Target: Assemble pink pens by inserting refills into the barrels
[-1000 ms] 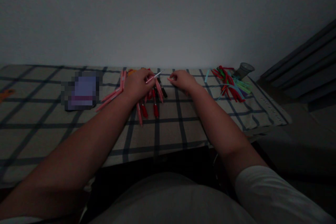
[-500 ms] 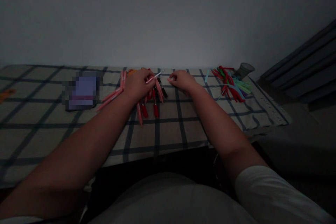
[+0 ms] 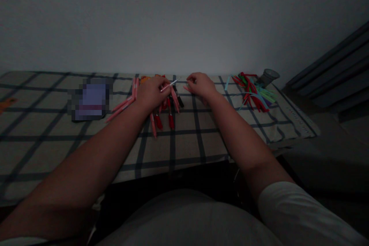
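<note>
My left hand (image 3: 151, 92) rests over a heap of red and pink pens (image 3: 164, 113) on the checked tablecloth (image 3: 187, 138). Its fingers pinch a thin white refill (image 3: 170, 83) that points up to the right. My right hand (image 3: 201, 84) hovers just right of the heap with its fingers curled and pinched together; a small pink piece (image 3: 186, 88) shows at its fingertips. A black pen (image 3: 179, 100) lies between the two hands. Two pink pens (image 3: 122, 105) stick out to the left from under my left wrist.
A bundle of red, green and blue strips (image 3: 253, 92) lies at the far right of the table, beside a small grey cup (image 3: 268, 76). A blurred purple object (image 3: 90, 99) sits to the left. The wall runs right behind the table.
My right hand has lifted slightly and moved back from the cloth. My left hand holds still with the white refill.
</note>
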Available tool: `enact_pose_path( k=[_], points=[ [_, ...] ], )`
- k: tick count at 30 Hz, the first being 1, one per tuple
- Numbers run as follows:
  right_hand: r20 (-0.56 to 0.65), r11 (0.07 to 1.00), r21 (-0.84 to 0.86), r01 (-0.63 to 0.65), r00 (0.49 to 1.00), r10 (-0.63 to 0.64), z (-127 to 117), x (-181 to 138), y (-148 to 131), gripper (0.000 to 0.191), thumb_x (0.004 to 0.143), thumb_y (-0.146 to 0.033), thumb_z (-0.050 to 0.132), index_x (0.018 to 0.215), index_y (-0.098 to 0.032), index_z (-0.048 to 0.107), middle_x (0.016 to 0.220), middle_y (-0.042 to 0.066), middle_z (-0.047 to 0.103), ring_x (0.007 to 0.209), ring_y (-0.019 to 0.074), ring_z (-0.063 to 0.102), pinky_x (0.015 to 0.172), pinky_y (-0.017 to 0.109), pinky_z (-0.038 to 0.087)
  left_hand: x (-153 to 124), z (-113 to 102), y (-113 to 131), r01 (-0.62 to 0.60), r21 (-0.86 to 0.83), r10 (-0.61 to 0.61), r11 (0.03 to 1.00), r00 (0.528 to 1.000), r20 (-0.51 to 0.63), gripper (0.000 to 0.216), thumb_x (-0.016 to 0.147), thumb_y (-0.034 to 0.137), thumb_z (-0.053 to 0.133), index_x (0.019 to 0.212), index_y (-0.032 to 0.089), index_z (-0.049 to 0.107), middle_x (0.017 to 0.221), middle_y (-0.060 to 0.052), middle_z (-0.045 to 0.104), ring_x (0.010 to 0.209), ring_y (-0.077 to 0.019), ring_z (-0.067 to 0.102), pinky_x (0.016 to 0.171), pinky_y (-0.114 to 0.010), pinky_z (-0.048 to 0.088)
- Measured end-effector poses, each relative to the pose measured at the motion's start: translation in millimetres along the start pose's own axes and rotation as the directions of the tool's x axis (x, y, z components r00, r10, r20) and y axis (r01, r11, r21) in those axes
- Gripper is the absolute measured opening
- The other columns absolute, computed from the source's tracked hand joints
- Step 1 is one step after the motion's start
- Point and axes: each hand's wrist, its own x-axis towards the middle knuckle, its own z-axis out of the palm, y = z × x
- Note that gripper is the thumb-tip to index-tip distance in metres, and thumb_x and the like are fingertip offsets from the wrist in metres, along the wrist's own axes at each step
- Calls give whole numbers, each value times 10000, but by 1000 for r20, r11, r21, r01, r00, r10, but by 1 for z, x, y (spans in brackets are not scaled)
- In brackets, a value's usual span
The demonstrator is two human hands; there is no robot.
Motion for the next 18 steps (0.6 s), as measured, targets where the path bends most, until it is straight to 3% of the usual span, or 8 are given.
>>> enact_pose_path(
  k=[4, 9, 18],
  points=[
    [-141, 985, 74, 157, 979, -145, 2, 5, 3, 354, 1099, -182, 562, 1341, -139, 817, 1302, 168, 815, 1200, 297, 750, 1088, 423, 567, 0, 1, -1, -6, 4, 6, 1000, 1000, -5, 346, 1048, 397, 667, 1254, 214, 877, 1238, -115, 867, 1181, -331, 775, 942, -392, 530],
    [-127, 910, 124, 396, 916, -382, 8, 5, 7, 337, 1144, -303, 593, 1426, -221, 757, 1371, 147, 764, 1171, 289, 724, 1107, 450, 576, 0, 1, -1, -17, 0, 17, 1000, 1000, -1, 363, 1044, 393, 665, 1277, 214, 877, 1238, -116, 871, 1160, -327, 777, 958, -391, 542],
    [-99, 884, 129, 449, 893, -439, 19, 11, 14, 314, 1120, -312, 677, 1397, -239, 805, 1368, 154, 742, 1240, 317, 698, 1134, 486, 578, 1, 0, -1, -44, 9, 44, 999, 999, 3, 342, 1042, 393, 683, 1249, 217, 890, 1185, -115, 874, 1125, -328, 781, 897, -381, 515]
  ],
)
